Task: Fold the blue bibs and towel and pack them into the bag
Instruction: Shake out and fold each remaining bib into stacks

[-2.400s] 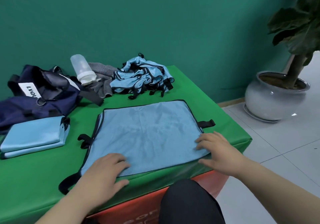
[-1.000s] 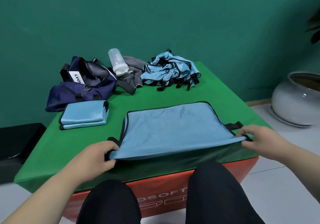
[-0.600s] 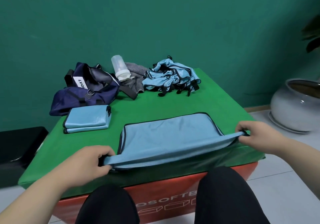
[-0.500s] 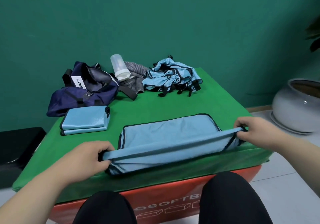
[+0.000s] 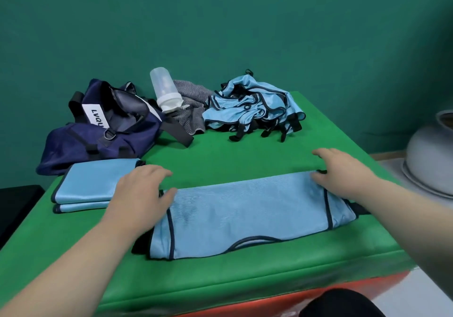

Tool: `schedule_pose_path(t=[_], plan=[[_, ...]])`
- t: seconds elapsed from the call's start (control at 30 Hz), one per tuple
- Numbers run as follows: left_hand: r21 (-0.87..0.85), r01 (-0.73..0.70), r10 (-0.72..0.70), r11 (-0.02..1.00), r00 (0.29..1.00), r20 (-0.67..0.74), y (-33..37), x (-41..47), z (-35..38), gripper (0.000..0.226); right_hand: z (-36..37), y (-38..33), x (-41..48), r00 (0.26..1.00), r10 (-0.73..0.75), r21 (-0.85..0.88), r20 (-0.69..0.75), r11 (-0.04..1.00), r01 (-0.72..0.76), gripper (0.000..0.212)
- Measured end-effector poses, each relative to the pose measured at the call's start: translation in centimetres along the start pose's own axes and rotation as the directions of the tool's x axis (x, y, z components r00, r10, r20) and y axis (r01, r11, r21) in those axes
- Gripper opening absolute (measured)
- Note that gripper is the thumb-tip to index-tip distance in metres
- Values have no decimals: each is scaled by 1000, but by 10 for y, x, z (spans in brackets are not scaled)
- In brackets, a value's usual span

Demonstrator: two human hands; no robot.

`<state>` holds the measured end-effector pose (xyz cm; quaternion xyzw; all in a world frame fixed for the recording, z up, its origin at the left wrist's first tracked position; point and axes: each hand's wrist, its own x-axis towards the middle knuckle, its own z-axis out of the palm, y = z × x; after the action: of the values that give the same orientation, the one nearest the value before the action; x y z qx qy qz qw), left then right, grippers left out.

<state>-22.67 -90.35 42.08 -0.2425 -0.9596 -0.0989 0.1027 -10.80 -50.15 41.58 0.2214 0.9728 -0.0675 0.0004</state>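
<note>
A light blue bib (image 5: 245, 213) with dark trim lies folded in half lengthwise on the green table (image 5: 232, 159). My left hand (image 5: 142, 194) rests on its far left corner with fingers spread and fairly straight. My right hand (image 5: 340, 172) rests on its far right corner, fingers extended over the fold edge. A folded blue bib (image 5: 90, 184) lies to the left. A heap of unfolded blue bibs (image 5: 252, 106) sits at the back. The grey towel (image 5: 191, 110) lies crumpled beside the open navy bag (image 5: 103, 130).
A translucent bottle with a white cap (image 5: 164, 88) leans on the towel between bag and heap. A pale plant pot (image 5: 431, 159) stands on the floor to the right. The table's near edge drops to an orange base; my knee shows below.
Both hands carried the bib's near edge away from me and laid it on the far edge, folding the bib in half. They now rest on the far corners instead of pinching the hem.
</note>
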Motion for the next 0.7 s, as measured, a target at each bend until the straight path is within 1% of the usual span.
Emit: schedule_pose_path(t=[0.03, 0.07, 0.13, 0.17, 0.2, 0.23, 0.27, 0.3, 0.4, 0.5, 0.53, 0.6, 0.7], plan=[[-29, -59, 58, 998, 997, -42, 8, -7, 1, 34, 3, -6, -5, 998, -42, 0, -45, 999, 42, 59], [-55, -115, 113, 992, 993, -45, 17, -16, 3, 31, 7, -13, -13, 991, -102, 8, -90, 995, 103, 56], [-134, -177, 187, 975, 981, 61, 39, -34, 6, 29, 16, -26, -33, 962, -236, 14, -135, 971, 240, 47], [-174, -180, 205, 968, 969, 138, 49, -41, 9, 32, 23, -33, -43, 949, -291, 4, -121, 956, 293, 46], [-197, -183, 222, 963, 955, 199, 57, -45, 15, 36, 30, -39, -52, 942, -325, -1, -87, 945, 326, 51], [-191, -187, 231, 964, 941, 247, 61, -47, 21, 39, 37, -45, -58, 939, -341, 7, -46, 940, 342, 60], [-158, -193, 232, 968, 930, 284, 62, -46, 29, 42, 45, -50, -61, 941, -338, 20, -2, 941, 338, 69], [-128, -189, 221, 973, 926, 308, 62, -47, 35, 44, 51, -53, -63, 944, -329, 26, 27, 944, 328, 72], [-62, -121, 134, 991, 931, 340, 52, -49, 52, 52, 66, -51, -63, 955, -293, -10, 46, 956, 294, 61], [-32, -102, 107, 994, 939, 326, 44, -57, 65, 75, 66, -31, -62, 963, -260, -101, 69, 959, 266, 59], [-13, -112, 110, 994, 945, 308, 40, -61, 67, 75, 64, -24, -62, 965, -254, -133, 68, 956, 261, 57], [20, -133, 122, 991, 949, 290, 34, -64, 69, 66, 58, -12, -62, 975, -213, -172, 58, 960, 220, 53], [48, -126, 108, 991, 953, 282, 29, -67, 69, 57, 52, 1, -61, 986, -158, -180, 48, 970, 164, 51]])
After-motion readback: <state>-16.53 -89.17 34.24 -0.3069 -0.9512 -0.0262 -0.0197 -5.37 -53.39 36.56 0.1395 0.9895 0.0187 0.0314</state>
